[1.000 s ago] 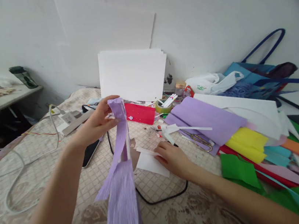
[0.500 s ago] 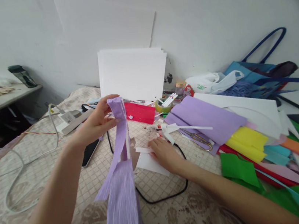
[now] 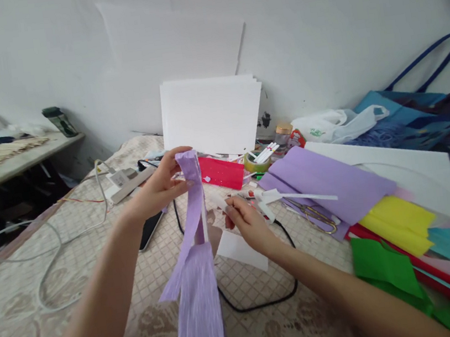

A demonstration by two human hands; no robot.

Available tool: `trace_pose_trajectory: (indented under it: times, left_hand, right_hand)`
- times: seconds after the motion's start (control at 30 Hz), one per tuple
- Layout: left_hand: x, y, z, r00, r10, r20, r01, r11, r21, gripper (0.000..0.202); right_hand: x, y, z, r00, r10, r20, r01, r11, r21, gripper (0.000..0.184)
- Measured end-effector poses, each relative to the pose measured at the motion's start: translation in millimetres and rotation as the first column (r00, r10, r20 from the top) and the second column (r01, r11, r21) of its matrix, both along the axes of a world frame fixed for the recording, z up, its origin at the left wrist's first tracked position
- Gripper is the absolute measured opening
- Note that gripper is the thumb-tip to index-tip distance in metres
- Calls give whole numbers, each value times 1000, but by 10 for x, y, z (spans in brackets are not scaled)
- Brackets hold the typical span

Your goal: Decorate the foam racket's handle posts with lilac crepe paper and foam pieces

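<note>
My left hand [image 3: 168, 179] pinches the top of an upright piece covered in purple crepe paper [image 3: 199, 300], with a white edge showing on its right side. A loose purple flap hangs down its left side. My right hand [image 3: 249, 223] is closed on a small white paper strip [image 3: 220, 201], held just above the table and right of the purple piece. Below that hand lies a white paper sheet [image 3: 243, 251]. Behind the right hand rests a white glue gun [image 3: 264, 207] with a long white glue stick in it.
Gold-handled scissors [image 3: 320, 219] lie beside folded purple paper [image 3: 326, 176]. Coloured paper sheets [image 3: 400, 222] spread over the right side. A black cable [image 3: 265, 305] loops across the table. A phone [image 3: 150, 232] and a power strip [image 3: 133, 184] sit at left, red paper [image 3: 223, 172] behind.
My right hand has lifted the small white strip off the white sheet and raised it slightly. The left hand still holds the purple piece. The camera view has turned a little left.
</note>
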State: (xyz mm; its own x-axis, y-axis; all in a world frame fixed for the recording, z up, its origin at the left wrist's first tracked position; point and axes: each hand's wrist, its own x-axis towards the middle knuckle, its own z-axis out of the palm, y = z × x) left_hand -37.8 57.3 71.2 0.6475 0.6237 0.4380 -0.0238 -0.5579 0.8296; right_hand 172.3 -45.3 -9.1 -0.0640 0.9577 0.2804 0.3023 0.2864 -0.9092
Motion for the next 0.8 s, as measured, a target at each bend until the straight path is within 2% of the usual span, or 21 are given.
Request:
trace_pose_trajectory:
  times: [0.2, 0.4, 0.8]
  left_hand:
    - [-7, 15, -26, 1000, -17, 8, 17, 1000, -20, 58]
    - [-13, -15, -6, 1000, -6, -2, 5, 1000, -23, 57]
    - [-5, 10, -38, 1000, 9, -3, -9, 1000, -3, 60]
  right_hand:
    - [-75, 182, -10, 973, -27, -229, 30, 1000, 10, 16]
    - [-148, 321, -100, 911, 76, -405, -95, 995, -27, 25]
    - [-236, 438, -172, 809, 200, -553, -264, 964, -38, 33]
